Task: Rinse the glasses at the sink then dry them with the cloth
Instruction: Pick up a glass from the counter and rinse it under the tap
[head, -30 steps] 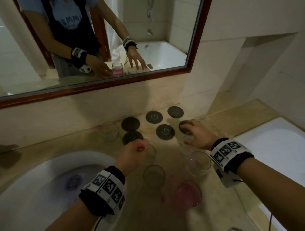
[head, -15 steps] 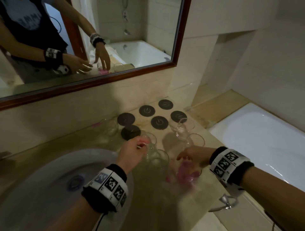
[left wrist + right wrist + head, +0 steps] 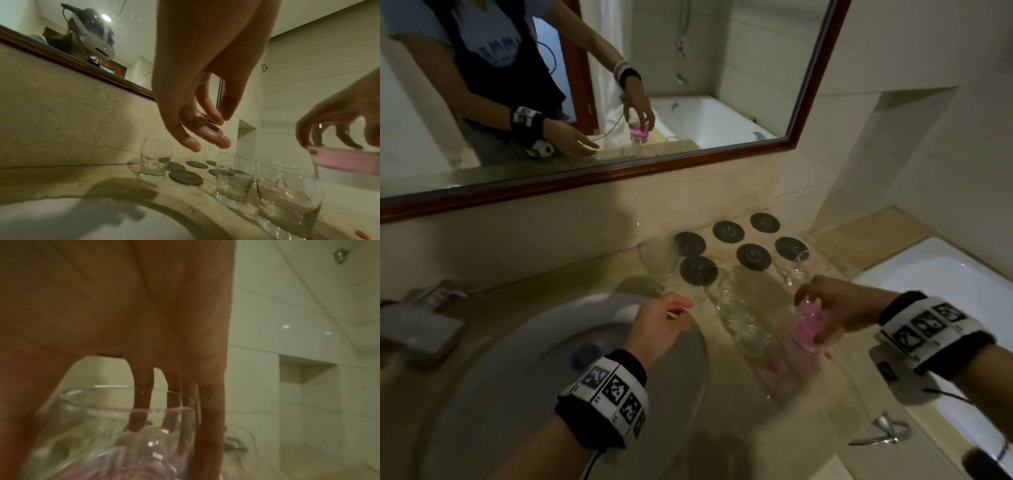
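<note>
My right hand (image 3: pixel 822 308) grips a glass with pink liquid (image 3: pixel 808 330) from above by its rim, lifted off the counter. The right wrist view shows its fingers (image 3: pixel 139 415) curled over the rim of that glass (image 3: pixel 92 426). My left hand (image 3: pixel 664 318) hovers over the right rim of the white sink (image 3: pixel 517 377), holding nothing. Its wet fingers (image 3: pixel 205 138) hang relaxed. Several clear glasses (image 3: pixel 234 177) stand on the counter between the hands, blurred in the head view. One more clear glass (image 3: pixel 154 159) stands near the back wall.
Several dark round coasters (image 3: pixel 698 270) lie on the marble counter behind the glasses. A white bathtub (image 3: pixel 945 284) lies to the right, a metal fitting (image 3: pixel 883 431) at its near edge. A grey object (image 3: pixel 417 335) sits left of the sink. Pink drops (image 3: pixel 875 365) mark the counter.
My right hand came back from the far clear glasses, took hold of the pink glass and lifted it. My left hand drew away from the clear glasses toward the sink.
</note>
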